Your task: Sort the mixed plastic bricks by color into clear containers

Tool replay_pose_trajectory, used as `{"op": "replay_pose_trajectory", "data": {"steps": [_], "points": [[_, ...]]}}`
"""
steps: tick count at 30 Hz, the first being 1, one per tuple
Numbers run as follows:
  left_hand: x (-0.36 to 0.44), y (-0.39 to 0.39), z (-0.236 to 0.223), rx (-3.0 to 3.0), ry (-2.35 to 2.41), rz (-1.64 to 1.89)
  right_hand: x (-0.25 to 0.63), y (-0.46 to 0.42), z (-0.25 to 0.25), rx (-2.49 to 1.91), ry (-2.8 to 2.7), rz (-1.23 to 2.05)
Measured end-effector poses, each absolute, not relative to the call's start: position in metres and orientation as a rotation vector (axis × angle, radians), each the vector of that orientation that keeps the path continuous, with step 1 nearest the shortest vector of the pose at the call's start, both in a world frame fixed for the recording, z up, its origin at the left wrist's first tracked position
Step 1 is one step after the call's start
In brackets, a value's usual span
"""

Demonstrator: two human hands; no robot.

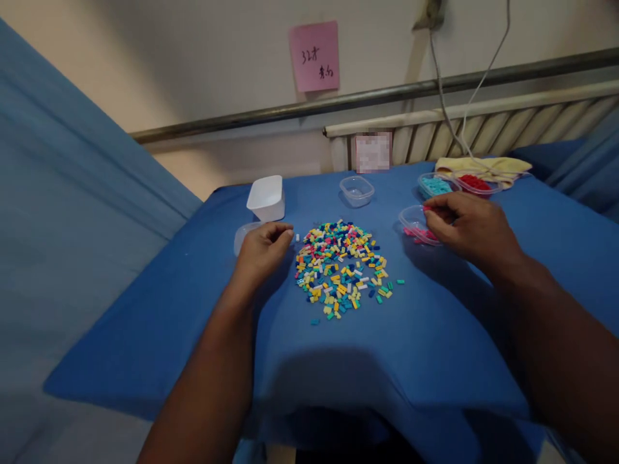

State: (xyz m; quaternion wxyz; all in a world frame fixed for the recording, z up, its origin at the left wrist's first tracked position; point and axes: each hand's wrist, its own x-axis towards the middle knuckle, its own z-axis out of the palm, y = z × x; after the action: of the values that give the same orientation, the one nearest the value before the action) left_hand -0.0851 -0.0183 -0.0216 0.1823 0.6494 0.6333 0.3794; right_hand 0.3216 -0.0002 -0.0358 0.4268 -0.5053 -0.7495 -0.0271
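Small building bricks in many colours lie in a loose pile (338,258) between my hands. My right hand (471,225) is above a clear tub (406,218) holding some pink bricks (420,236); a pink brick (427,209) shows at its pinched fingertips. Left of the pile, my left hand (264,251) has thumb and forefinger closed together, and whatever they may hold is hidden. It partly covers a clear container (240,237). A white brick (297,238) lies just beyond its fingertips.
A white tub (267,198) and a clear tub (356,192) stand at the back of the blue-covered table (203,316). Back right are tubs of light-blue bricks (436,187) and red bricks (474,184), beside a yellow cloth (512,165). A radiator (411,142) lines the wall.
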Motion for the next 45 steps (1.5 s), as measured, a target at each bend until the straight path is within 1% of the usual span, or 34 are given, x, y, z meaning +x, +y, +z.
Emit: {"op": "replay_pose_trajectory", "data": {"steps": [4, 7, 11, 13, 18, 21, 23, 25, 28, 31, 33, 36, 40, 45], "points": [[-0.086, -0.018, -0.030, 2.135, 1.853, 0.782, 0.332, 0.005, -0.044, -1.300, -1.977, -0.035], [-0.083, -0.020, -0.029, 2.210, 1.853, 0.634, 0.338, 0.007, -0.051, -1.326, -2.028, -0.042], [-0.088, -0.023, -0.024, 2.092, 1.823, 0.681, 0.346, 0.009, -0.060, -1.302, -2.072, -0.015], [-0.094, -0.026, -0.021, 2.002, 1.734, 0.659, 0.347, 0.010, -0.063, -1.253, -2.063, -0.011], [-0.104, -0.037, -0.015, 1.817, 1.426, 0.402, 0.340, 0.010, -0.060, -1.191, -1.931, -0.096], [-0.100, -0.042, -0.011, 1.836, 1.390, 0.308, 0.323, 0.004, -0.055, -1.125, -1.906, -0.125], [-0.096, -0.044, -0.007, 1.869, 1.420, 0.240, 0.305, -0.005, -0.053, -1.003, -1.961, -0.089], [-0.093, -0.045, -0.005, 1.879, 1.448, 0.192, 0.280, -0.019, -0.052, -0.829, -2.094, 0.024], [-0.093, -0.045, -0.005, 1.872, 1.444, 0.181, 0.237, -0.043, -0.055, -0.564, -2.377, 0.271], [-0.097, -0.042, -0.010, 1.878, 1.411, 0.214, 0.208, -0.058, -0.060, -0.438, -2.589, 0.423], [-0.099, -0.042, -0.013, 1.892, 1.395, 0.234, 0.206, -0.060, -0.063, -0.426, -2.640, 0.486], [-0.101, -0.042, -0.013, 1.916, 1.435, 0.247, 0.221, -0.053, -0.064, -0.460, -2.602, 0.529], [-0.104, -0.043, -0.009, 1.927, 1.538, 0.227, 0.243, -0.048, -0.062, -0.486, -2.539, 0.479], [-0.107, -0.047, -0.009, 1.876, 1.480, 0.255, 0.237, -0.058, -0.062, -0.431, -2.631, 0.527]]}}
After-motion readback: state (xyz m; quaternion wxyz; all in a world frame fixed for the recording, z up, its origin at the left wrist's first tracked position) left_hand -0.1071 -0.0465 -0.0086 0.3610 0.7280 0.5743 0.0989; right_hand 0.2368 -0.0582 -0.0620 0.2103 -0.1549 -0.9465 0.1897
